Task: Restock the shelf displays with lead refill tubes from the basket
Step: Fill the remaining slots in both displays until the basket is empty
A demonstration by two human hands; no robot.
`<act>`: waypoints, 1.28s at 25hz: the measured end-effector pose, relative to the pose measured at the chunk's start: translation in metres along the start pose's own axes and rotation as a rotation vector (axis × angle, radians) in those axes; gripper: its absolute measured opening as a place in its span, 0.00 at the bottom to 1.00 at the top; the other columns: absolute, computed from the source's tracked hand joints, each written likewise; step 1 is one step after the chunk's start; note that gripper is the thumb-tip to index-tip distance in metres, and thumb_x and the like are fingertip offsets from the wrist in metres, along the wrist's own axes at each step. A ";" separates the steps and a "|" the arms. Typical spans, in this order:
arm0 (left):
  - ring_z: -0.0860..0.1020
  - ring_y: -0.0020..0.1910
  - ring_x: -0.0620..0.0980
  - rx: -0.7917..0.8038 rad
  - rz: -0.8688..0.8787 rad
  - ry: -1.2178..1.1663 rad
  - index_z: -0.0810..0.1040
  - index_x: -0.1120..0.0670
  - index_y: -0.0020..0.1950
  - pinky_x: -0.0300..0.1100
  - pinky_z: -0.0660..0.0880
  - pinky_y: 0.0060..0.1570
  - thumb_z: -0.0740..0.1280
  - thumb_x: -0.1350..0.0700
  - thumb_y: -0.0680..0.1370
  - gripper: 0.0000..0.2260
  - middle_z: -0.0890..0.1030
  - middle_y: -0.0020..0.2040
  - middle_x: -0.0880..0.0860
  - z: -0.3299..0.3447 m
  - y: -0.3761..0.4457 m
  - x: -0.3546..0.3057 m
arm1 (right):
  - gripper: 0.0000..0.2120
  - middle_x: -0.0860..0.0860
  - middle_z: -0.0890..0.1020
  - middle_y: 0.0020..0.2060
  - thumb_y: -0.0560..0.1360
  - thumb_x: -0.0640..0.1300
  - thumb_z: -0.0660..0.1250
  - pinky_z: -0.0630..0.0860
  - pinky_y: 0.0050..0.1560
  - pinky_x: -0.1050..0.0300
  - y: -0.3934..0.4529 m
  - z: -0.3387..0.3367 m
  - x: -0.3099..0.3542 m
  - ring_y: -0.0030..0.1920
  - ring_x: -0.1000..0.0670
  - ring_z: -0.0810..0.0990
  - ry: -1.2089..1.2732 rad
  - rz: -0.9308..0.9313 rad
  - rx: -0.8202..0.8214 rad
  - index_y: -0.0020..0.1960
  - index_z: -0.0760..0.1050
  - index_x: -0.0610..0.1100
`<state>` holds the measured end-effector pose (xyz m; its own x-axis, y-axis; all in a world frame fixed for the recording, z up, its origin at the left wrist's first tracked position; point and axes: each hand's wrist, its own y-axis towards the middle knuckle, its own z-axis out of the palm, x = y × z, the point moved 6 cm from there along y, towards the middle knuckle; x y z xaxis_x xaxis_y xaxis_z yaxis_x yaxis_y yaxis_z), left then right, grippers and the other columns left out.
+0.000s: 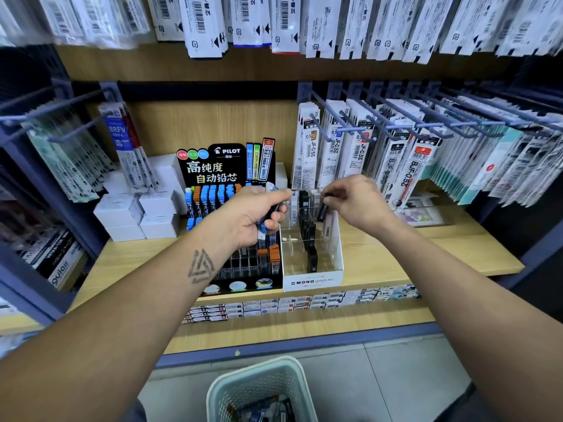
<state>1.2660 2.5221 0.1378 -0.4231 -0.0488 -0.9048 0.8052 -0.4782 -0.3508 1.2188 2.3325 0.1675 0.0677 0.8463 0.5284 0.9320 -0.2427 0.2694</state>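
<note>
My left hand grips a small bunch of lead refill tubes, blue and white ends showing, above the black Pilot display. My right hand pinches one black tube by its top, its lower end down in a back slot of the white and clear MONO display. Several black tubes stand in that display's middle column. The pale green basket sits on the floor at the bottom centre, with more tubes inside.
White boxes are stacked left of the Pilot display on the wooden shelf. Hanging refill packs on metal hooks crowd the right side and the left. Small boxes line the shelf below.
</note>
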 end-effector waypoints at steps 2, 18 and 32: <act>0.66 0.24 0.44 -0.003 0.004 0.006 0.75 0.63 0.55 0.33 0.61 0.17 0.69 0.61 0.80 0.07 0.73 0.34 0.55 -0.002 0.000 -0.002 | 0.06 0.52 0.83 0.41 0.75 0.40 0.75 0.78 0.54 0.60 0.007 -0.013 0.010 0.46 0.48 0.84 0.124 0.018 -0.055 0.50 0.83 0.48; 0.66 0.25 0.45 -0.058 0.023 0.049 0.74 0.60 0.52 0.34 0.61 0.17 0.68 0.60 0.80 0.05 0.73 0.33 0.54 -0.028 -0.002 -0.005 | 0.05 0.52 0.84 0.43 0.76 0.40 0.74 0.80 0.54 0.54 0.008 0.044 0.046 0.44 0.52 0.82 0.032 -0.135 0.045 0.51 0.83 0.47; 0.66 0.25 0.45 -0.067 0.030 0.025 0.74 0.60 0.49 0.34 0.61 0.18 0.68 0.61 0.80 0.04 0.73 0.33 0.54 -0.035 -0.003 -0.009 | 0.04 0.53 0.84 0.40 0.75 0.38 0.74 0.81 0.50 0.52 0.029 0.044 0.058 0.43 0.52 0.82 0.105 -0.096 -0.101 0.46 0.82 0.47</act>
<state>1.2820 2.5548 0.1384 -0.3881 -0.0397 -0.9208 0.8440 -0.4167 -0.3378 1.2654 2.3959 0.1705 -0.0627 0.8149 0.5762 0.8915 -0.2137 0.3994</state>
